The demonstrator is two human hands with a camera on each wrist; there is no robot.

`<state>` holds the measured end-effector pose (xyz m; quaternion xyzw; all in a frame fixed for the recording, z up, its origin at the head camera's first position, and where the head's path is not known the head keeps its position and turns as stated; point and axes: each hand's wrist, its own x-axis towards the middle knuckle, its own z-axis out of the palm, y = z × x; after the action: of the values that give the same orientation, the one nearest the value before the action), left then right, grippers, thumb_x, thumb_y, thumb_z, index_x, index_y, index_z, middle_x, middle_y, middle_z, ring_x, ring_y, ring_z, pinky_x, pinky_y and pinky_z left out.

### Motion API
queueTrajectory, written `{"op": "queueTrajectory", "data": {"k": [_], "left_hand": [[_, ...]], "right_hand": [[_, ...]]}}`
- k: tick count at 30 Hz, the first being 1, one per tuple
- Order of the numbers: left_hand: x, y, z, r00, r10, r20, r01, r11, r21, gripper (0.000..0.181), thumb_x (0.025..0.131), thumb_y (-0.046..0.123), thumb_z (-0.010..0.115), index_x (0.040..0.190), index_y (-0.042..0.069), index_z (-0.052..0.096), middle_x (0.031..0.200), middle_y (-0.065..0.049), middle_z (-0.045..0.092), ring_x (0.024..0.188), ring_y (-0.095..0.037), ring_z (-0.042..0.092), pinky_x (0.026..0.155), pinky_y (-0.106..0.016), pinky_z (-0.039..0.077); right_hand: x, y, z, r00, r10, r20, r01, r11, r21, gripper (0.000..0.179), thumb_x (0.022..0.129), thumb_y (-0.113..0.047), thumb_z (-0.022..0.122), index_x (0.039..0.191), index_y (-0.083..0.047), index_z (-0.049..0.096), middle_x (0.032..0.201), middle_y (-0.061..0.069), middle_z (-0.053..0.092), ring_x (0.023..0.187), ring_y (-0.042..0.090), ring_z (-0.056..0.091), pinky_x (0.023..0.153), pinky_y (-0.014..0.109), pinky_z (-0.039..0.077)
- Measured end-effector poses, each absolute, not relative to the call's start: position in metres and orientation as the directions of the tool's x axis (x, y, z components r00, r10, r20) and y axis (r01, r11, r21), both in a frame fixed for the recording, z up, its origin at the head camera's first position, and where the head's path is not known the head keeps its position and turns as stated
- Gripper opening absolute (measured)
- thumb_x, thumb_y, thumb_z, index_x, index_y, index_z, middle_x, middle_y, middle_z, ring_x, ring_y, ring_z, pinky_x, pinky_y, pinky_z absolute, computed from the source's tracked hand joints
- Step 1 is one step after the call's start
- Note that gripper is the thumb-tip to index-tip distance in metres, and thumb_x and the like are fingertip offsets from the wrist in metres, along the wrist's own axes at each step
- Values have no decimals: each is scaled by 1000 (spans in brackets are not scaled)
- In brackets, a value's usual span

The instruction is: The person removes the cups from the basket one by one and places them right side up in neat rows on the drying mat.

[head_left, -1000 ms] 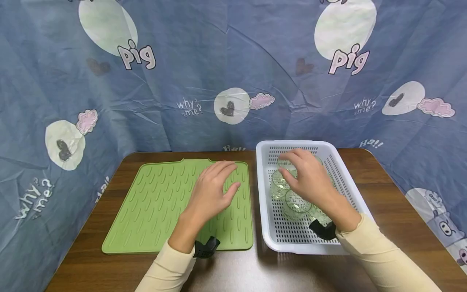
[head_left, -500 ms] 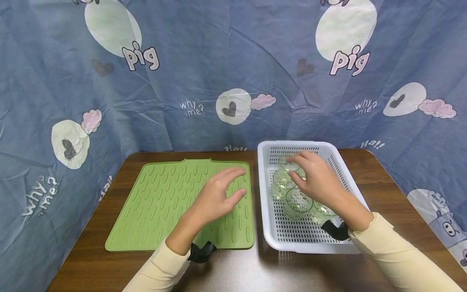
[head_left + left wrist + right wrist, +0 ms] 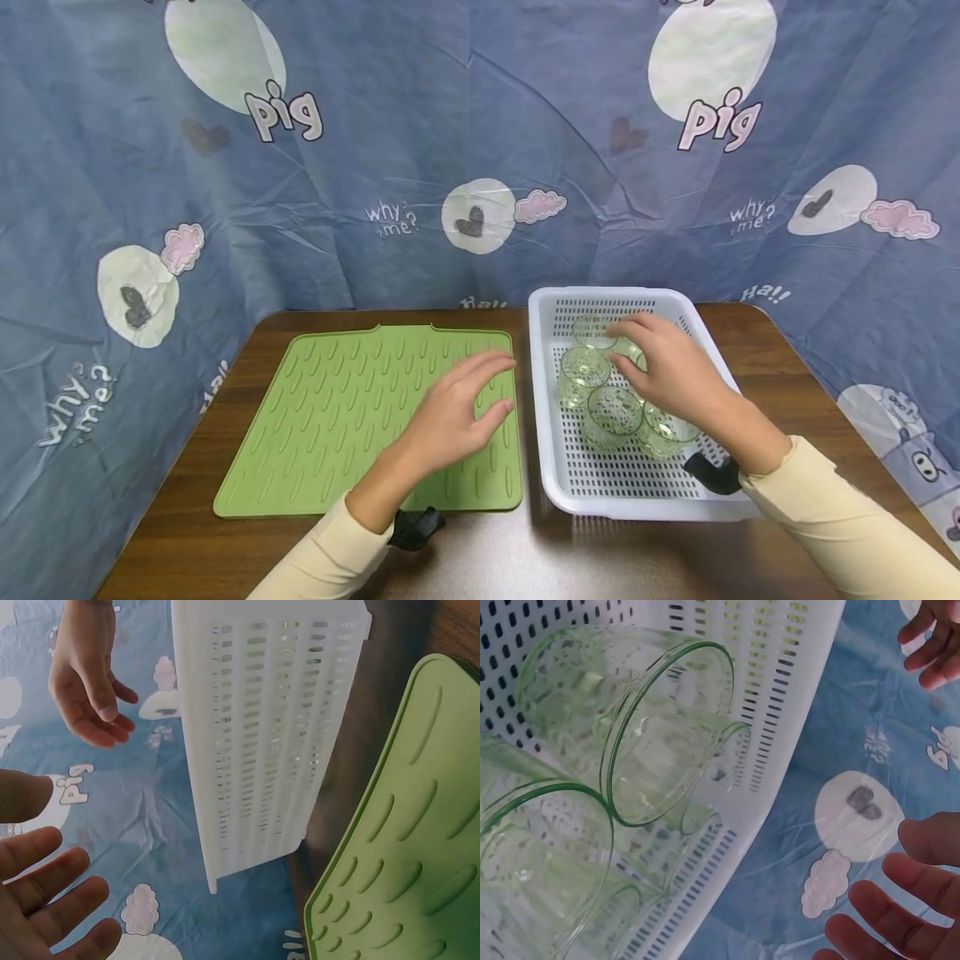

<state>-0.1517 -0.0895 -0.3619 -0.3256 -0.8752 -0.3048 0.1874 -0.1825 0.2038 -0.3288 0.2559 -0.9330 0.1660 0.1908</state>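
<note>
Several clear green-tinted drinking glasses [image 3: 613,414] stand upright, close together in a white plastic basket [image 3: 551,483] on the right. Over them hovers my right hand [image 3: 675,371], thumb and fingers apart, holding nothing; it hides part of the group. In the right wrist view the green rims of the glasses [image 3: 667,735] show large, and the right hand [image 3: 900,915] is above and apart from them. My left hand [image 3: 453,412] hangs over the right part of a green ridged mat [image 3: 337,417], fingers loosely spread. Nothing lies in its grasp in the left wrist view.
The mat and basket lie side by side on a dark wooden table [image 3: 480,558], a narrow strip of wood between them. A blue printed cloth [image 3: 420,150] hangs behind and around the table. The slotted basket wall [image 3: 262,750] rises beside the left hand.
My right hand has drifted right and slightly nearer, uncovering more of the glasses. The left hand has moved a little right and nearer, toward the mat's right edge. The glasses stay put.
</note>
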Motion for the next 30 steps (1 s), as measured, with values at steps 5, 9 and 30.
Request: {"op": "queueTrajectory", "data": {"k": [5, 9, 30], "left_hand": [[-150, -91, -364, -729, 458, 509, 673, 617, 408, 47, 89, 21, 70, 132, 6, 61, 139, -11, 61, 132, -28, 56, 114, -43, 43], [-148, -100, -367, -749, 471, 467, 652, 651, 389, 48, 90, 23, 69, 134, 7, 60, 141, -9, 60, 134, -27, 55, 115, -44, 42], [-128, -270, -414, -864, 348, 363, 472, 811, 346, 69, 80, 33, 81, 138, 8, 55, 145, -15, 53, 132, -41, 49, 102, -64, 42]], "right_hand": [[-181, 206, -328, -801, -409, 437, -534, 818, -213, 28, 86, -10, 72, 114, -6, 70, 113, 12, 69, 108, 34, 64, 93, 52, 53], [-178, 206, -329, -795, -422, 436, -543, 815, -203, 27, 86, -10, 72, 112, -5, 69, 112, 12, 69, 108, 33, 65, 93, 51, 53], [-149, 165, -329, -693, -579, 431, -680, 723, -122, 33, 85, -23, 76, 115, -9, 69, 112, 6, 69, 104, 25, 67, 84, 44, 58]]}}
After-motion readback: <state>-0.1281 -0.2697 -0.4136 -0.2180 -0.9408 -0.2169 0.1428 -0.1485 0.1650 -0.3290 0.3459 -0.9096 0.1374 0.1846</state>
